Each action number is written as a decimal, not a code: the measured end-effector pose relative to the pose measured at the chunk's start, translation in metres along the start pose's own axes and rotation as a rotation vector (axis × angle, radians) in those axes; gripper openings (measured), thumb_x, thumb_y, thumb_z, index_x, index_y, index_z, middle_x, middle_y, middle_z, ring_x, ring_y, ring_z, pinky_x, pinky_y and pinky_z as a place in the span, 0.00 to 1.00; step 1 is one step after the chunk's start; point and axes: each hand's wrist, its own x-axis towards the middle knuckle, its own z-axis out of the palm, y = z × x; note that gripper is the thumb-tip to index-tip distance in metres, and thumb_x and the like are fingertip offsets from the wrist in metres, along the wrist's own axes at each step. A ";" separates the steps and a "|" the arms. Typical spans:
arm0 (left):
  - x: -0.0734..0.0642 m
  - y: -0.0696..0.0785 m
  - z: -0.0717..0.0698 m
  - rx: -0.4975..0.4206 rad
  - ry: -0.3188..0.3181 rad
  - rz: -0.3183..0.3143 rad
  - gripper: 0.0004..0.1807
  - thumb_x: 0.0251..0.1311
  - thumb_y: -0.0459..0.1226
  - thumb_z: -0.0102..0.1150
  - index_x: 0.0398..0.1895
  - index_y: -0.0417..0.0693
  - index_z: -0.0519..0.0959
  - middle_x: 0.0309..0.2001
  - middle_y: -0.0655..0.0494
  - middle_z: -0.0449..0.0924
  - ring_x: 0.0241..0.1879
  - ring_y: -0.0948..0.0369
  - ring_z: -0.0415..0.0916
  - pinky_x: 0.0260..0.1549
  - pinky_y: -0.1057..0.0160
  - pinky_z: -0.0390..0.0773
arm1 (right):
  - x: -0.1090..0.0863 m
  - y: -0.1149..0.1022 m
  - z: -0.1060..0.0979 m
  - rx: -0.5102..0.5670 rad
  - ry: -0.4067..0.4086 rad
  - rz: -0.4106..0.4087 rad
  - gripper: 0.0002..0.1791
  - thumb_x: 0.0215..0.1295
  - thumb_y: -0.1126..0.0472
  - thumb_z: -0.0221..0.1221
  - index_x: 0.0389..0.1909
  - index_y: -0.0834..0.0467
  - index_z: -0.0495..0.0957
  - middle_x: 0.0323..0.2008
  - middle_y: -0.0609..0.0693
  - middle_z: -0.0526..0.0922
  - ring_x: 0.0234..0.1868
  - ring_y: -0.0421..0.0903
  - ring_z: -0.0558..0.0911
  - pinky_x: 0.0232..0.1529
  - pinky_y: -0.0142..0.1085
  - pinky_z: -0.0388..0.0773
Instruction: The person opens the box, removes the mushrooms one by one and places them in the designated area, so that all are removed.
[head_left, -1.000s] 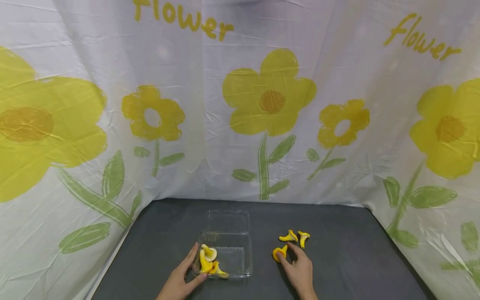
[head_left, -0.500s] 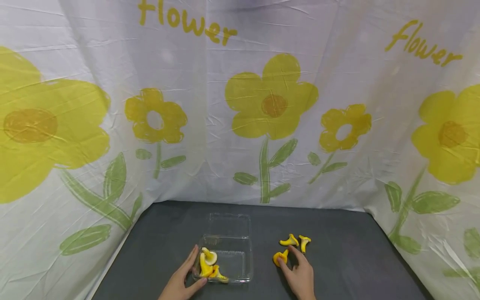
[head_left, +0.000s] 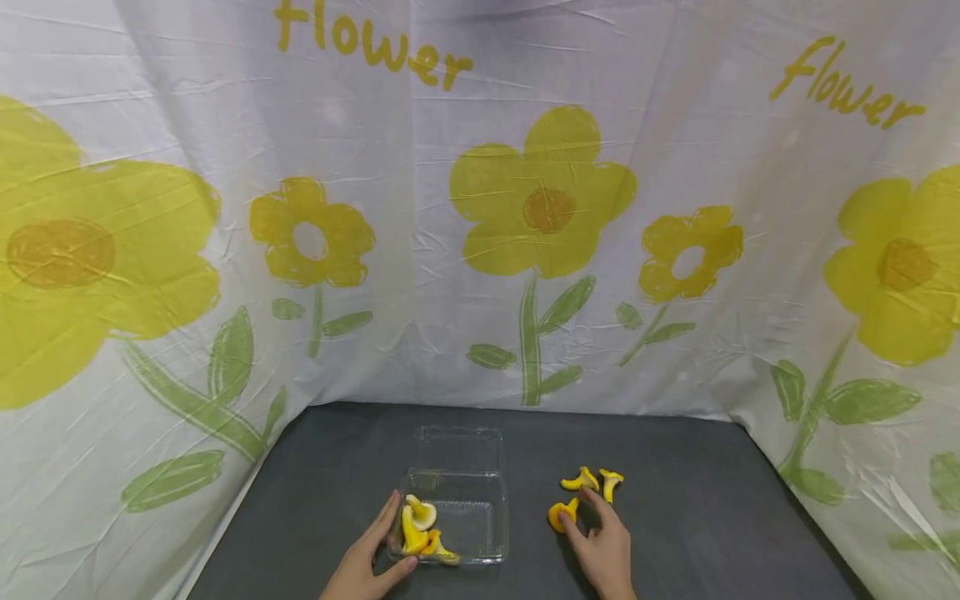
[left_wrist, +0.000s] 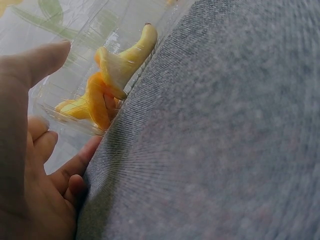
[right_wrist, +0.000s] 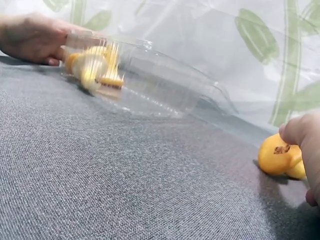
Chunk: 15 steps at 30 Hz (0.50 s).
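Note:
My left hand (head_left: 363, 558) holds the near left corner of a clear plastic clamshell box (head_left: 480, 529), thumb along the front and fingers at the left wall. Several yellow chanterelle mushrooms (head_left: 412, 537) lie together in the box's left side; the left wrist view shows their pale stems and caps (left_wrist: 117, 70) through the plastic. To the right of the box, my right hand (head_left: 603, 546) pinches another chanterelle (head_left: 558, 518) between thumb and fingers, low over the table. In the right wrist view its rounded orange cap (right_wrist: 275, 155) faces the camera, and the hand covers part of it.
Two more chanterelles, one lying sideways (head_left: 579, 480) and one with its stem toward me (head_left: 611, 483), lie just beyond my right hand. The box's lid (head_left: 459, 450) is folded back on the dark cloth-covered table (head_left: 697, 500). A flower-printed white curtain (head_left: 420, 333) surrounds the table.
The head view has tilted slightly, so everything sits a little lower in it. Both hands, the box and the mushrooms keep nearly the same places.

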 end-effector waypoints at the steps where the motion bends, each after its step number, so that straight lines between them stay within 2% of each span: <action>1: 0.000 0.000 0.000 -0.001 0.002 -0.005 0.54 0.70 0.51 0.68 0.88 0.46 0.46 0.83 0.32 0.48 0.31 0.63 0.66 0.27 0.62 0.66 | 0.001 0.000 0.000 -0.001 0.003 -0.004 0.32 0.60 0.54 0.79 0.64 0.59 0.82 0.55 0.58 0.88 0.12 0.35 0.58 0.18 0.30 0.62; 5: 0.000 0.001 0.001 -0.005 0.005 -0.015 0.54 0.70 0.51 0.69 0.88 0.46 0.47 0.82 0.32 0.51 0.29 0.63 0.65 0.26 0.62 0.66 | 0.004 -0.004 -0.004 0.015 -0.007 0.009 0.33 0.60 0.55 0.79 0.65 0.57 0.82 0.57 0.56 0.87 0.11 0.35 0.58 0.17 0.30 0.61; 15: 0.001 -0.003 0.000 0.007 0.002 -0.016 0.54 0.70 0.51 0.68 0.88 0.47 0.47 0.84 0.32 0.45 0.30 0.63 0.66 0.28 0.62 0.66 | 0.005 -0.023 -0.009 0.092 0.007 0.021 0.33 0.62 0.57 0.78 0.68 0.57 0.81 0.60 0.54 0.86 0.07 0.35 0.57 0.13 0.31 0.63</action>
